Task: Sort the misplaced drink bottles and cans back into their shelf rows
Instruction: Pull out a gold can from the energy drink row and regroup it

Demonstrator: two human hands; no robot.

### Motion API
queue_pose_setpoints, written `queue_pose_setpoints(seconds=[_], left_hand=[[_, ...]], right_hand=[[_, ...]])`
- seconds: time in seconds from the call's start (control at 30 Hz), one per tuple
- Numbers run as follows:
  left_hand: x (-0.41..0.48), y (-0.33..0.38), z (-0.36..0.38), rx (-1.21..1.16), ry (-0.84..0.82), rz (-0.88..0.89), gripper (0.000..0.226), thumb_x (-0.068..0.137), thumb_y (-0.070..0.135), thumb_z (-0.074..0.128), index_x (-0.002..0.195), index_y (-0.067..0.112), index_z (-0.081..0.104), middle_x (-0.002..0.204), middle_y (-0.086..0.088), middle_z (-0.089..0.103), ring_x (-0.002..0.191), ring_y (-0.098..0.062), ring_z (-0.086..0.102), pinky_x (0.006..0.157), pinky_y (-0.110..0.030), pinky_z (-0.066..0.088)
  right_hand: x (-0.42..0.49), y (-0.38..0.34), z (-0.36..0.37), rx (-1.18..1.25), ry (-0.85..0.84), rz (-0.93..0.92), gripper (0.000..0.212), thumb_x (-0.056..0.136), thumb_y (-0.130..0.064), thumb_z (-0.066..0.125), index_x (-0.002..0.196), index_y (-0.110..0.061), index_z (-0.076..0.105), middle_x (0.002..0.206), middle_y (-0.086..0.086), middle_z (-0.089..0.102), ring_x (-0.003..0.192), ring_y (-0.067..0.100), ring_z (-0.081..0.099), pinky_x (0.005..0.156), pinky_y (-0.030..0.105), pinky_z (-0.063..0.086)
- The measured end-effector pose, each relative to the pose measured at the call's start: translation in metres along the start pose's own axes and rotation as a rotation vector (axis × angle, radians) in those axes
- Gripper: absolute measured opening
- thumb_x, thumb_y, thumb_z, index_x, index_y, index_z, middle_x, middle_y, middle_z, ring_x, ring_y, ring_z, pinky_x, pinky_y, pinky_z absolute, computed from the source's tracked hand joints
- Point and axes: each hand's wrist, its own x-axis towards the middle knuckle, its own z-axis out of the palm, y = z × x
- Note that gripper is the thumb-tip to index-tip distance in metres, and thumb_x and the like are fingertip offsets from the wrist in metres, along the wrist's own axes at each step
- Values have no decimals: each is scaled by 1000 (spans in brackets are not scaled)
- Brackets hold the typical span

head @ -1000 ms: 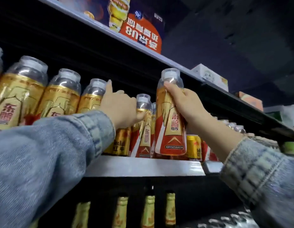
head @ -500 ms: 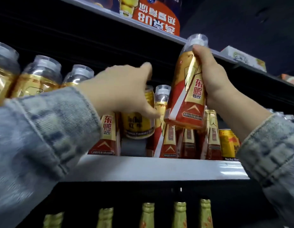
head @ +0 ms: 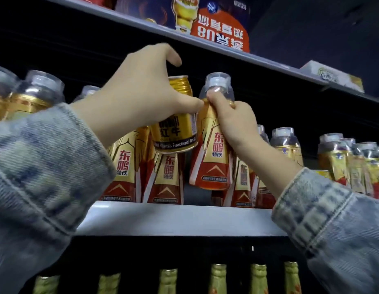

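Note:
My left hand [head: 139, 94] grips a gold drink can [head: 176, 132] and holds it lifted above the row of gold-and-red labelled bottles [head: 163, 179] on the grey shelf [head: 176, 219]. My right hand [head: 233, 122] grips one of those bottles [head: 212, 158] by its shoulder, just under the clear cap. That bottle hangs slightly tilted above the shelf, over a gap in the row. Can and bottle are side by side and nearly touching.
More bottles of the same kind line the shelf to the left [head: 33, 96] and right [head: 337, 155]. Gold cans [head: 322, 174] show behind my right wrist. The upper shelf edge [head: 226, 47] runs close overhead. Green-gold bottle necks [head: 218, 276] stand on the shelf below.
My left hand has lifted the gold can up out of the bottle row. My right hand has lowered its bottle towards the gap in the row.

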Motion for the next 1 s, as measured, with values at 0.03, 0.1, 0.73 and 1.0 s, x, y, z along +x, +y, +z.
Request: queue_pose_setpoints(seconds=[0.03, 0.1, 0.73, 1.0], left_hand=[[0, -3, 1, -7, -6, -10, 73, 63, 50, 75, 127, 25, 50, 117, 5, 56, 94, -11, 50, 57, -18, 40], [-4, -4, 2, -5, -57, -31, 65, 60, 54, 76, 115, 23, 59, 105, 4, 61, 84, -10, 56, 55, -19, 45], [-26, -1, 32, 94, -475, -48, 57, 57, 49, 79, 105, 25, 57, 83, 9, 57, 71, -4, 55, 60, -23, 52], [-24, 2, 35, 126, -522, -107, 56, 61, 48, 77, 108, 21, 62, 94, 2, 67, 81, -14, 63, 68, -30, 56]], right_hand=[[-2, 1, 3, -43, 17, -24, 59, 61, -76, 44, 72, -20, 59, 74, 0, 67, 78, 26, 66, 87, 54, 49], [-5, 2, 9, -156, 47, -57, 52, 71, -74, 41, 72, -24, 53, 74, -5, 60, 85, 24, 62, 92, 55, 44], [-14, 37, 14, -415, 0, -110, 45, 87, -66, 35, 72, -26, 49, 82, -8, 58, 83, 14, 50, 113, 59, 10], [-12, 39, 14, -479, -1, -154, 41, 89, -58, 38, 104, -21, 48, 102, -5, 55, 104, 20, 54, 112, 61, 6]])
